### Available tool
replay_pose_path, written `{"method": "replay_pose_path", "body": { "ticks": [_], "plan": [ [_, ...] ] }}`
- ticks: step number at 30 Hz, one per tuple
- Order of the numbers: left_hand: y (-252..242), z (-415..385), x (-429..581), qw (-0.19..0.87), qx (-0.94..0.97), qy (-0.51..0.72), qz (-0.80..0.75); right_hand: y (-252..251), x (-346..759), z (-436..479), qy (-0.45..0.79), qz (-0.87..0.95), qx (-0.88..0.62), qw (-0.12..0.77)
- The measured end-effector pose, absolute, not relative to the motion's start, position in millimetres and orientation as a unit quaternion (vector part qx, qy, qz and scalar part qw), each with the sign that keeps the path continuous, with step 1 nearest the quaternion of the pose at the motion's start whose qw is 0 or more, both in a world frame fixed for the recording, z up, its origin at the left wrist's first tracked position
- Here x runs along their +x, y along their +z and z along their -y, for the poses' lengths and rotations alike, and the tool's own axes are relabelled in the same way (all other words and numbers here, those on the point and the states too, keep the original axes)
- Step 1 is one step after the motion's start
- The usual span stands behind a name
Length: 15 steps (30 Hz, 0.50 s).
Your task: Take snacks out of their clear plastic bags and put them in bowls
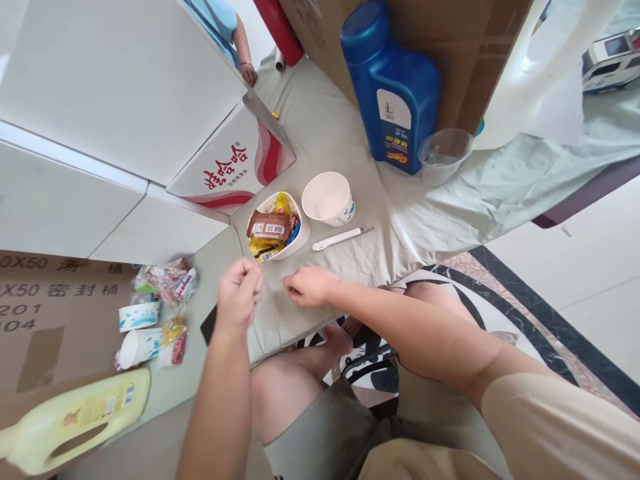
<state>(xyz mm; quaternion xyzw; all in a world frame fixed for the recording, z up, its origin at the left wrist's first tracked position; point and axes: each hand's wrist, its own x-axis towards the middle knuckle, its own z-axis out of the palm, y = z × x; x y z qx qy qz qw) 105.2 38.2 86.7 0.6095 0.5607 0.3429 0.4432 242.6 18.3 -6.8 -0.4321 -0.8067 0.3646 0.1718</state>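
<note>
Both hands hover over the cloth-covered table in front of me. My left hand [239, 292] is closed in a fist, slightly blurred, just below the tub of packaged snacks. Its inner side is hidden, so I cannot tell whether anything is in it. My right hand [309, 287] has its fingers curled together, and what they hold, if anything, cannot be made out. Above the hands stands a white tub [303, 241] filled with wrapped snacks [271, 225] in brown and yellow packets. Beside it are a white paper bowl [327, 197] and a white-handled utility knife [343, 238].
A blue bottle [395, 87] and a clear plastic cup [444, 157] stand at the back right. Paper cups [140, 347], candy bags [167, 280] and a yellow jug [85, 417] lie left. A white carton [235, 160] borders the table; another person's hand [249, 73] rests behind it.
</note>
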Motion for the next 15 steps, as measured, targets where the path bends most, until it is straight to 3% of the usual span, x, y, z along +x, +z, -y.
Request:
{"method": "replay_pose_path", "body": {
  "ticks": [6, 15],
  "plan": [
    [19, -4, 84, 0.519, 0.482, 0.351, -0.612, -24, 244, -13, 0.341, 0.818, -0.417, 0.201],
    [-2, -19, 66, 0.536, 0.561, 0.37, -0.511, -34, 246, 1, 0.325, 0.778, -0.467, 0.267]
  ]
}}
